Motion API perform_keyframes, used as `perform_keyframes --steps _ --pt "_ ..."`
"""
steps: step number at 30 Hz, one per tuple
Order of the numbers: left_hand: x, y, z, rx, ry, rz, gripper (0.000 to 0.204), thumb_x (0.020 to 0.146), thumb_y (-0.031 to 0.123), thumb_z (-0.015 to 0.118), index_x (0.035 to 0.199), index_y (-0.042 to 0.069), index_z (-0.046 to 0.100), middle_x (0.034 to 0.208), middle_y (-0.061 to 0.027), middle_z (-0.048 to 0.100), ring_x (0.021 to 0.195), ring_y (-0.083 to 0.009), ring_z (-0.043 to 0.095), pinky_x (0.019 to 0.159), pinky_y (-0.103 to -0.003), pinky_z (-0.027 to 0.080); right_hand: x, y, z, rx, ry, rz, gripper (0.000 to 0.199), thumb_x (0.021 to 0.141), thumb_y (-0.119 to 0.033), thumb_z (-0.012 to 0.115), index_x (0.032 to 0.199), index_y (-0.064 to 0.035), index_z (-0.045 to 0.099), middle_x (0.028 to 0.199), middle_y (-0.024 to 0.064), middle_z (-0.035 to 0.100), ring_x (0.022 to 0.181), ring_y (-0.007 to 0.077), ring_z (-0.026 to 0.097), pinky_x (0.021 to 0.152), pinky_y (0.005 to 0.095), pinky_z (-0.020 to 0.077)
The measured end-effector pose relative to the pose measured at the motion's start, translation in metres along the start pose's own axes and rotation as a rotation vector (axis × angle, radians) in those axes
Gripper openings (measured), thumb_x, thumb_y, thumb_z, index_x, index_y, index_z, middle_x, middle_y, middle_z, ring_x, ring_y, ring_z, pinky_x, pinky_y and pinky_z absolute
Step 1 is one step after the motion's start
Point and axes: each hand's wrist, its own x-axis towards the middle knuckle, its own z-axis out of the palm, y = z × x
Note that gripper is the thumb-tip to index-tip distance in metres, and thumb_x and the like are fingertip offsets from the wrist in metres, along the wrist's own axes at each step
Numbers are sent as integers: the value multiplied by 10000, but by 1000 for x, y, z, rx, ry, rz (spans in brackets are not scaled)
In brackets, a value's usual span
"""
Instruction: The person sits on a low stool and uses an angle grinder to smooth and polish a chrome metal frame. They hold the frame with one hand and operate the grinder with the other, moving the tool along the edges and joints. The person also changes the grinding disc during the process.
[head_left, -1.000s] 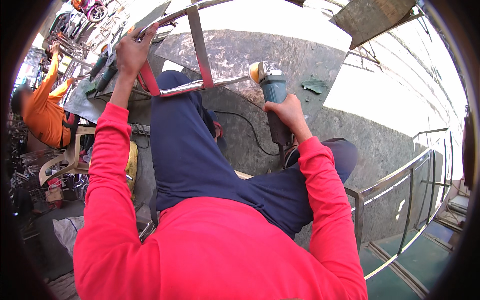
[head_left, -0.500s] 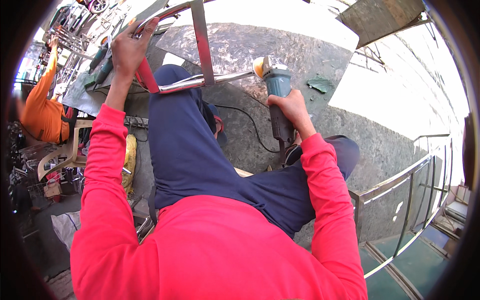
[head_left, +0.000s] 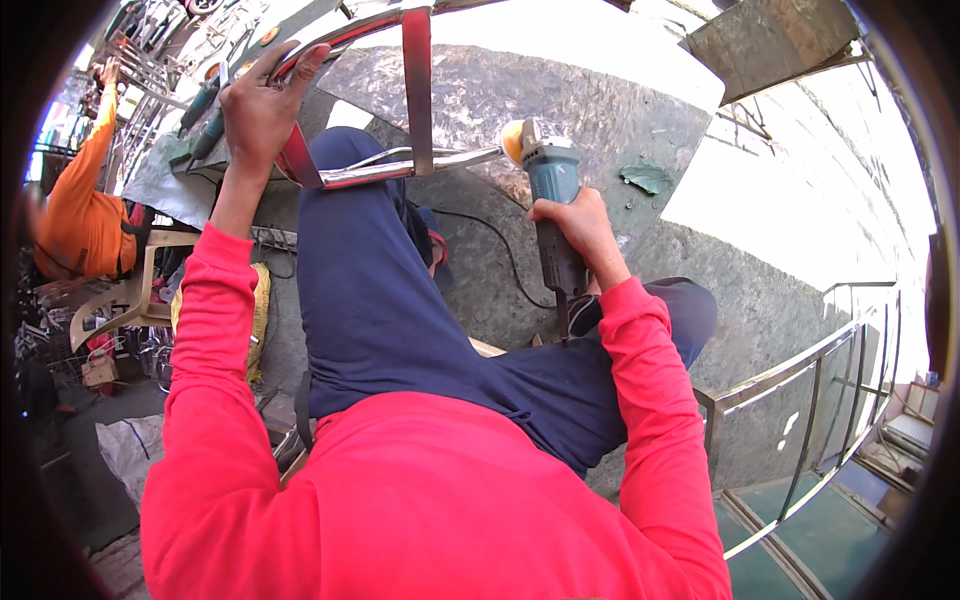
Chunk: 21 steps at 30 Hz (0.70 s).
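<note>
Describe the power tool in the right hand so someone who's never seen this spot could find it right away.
Start at the shiny steel frame lying across the raised knee over the grey concrete floor. At the frame's right end, the right hand grips an angle grinder, its head at the tube's tip. It alone has a blue-grey body, a yellow disc and a black cord.

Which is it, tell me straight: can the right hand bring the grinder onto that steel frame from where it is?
Probably yes. The right hand grips the angle grinder, whose disc sits by the end of the steel frame. Nothing lies between them, and the left hand holds the frame.
</note>
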Motion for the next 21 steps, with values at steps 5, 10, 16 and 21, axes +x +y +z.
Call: perform_keyframes --steps 5,10,16,21 --pt "2 1 1 -26 41 50 415 830 445 768 955 51 742 651 -94 669 520 -121 574 536 -270 479 9 -1 -11 -19 37 102 466 595 -322 807 684 109 652 658 176 671 572 238 670 536 358 519" --pt "-3 -1 -1 -30 13 65 411 824 421 782 966 37 737 629 -80 649 520 -82 542 513 -250 459 -19 -15 7 -9 -170 -100 482 582 -325 814 813 70 664 731 165 671 691 241 668 665 363 525" --pt "-8 1 -2 -106 61 117 413 813 403 798 972 27 734 639 -73 657 528 -55 495 505 -234 447 14 -6 -8 64 -50 103 459 594 -323 809 712 97 664 661 159 667 573 233 665 560 351 522" --pt "-9 -1 -1 -115 47 126 426 809 400 802 972 13 731 644 -71 663 522 -60 491 504 -232 445 9 -5 -10 34 -45 63 383 630 -259 792 730 83 650 658 116 646 513 193 611 504 326 483"
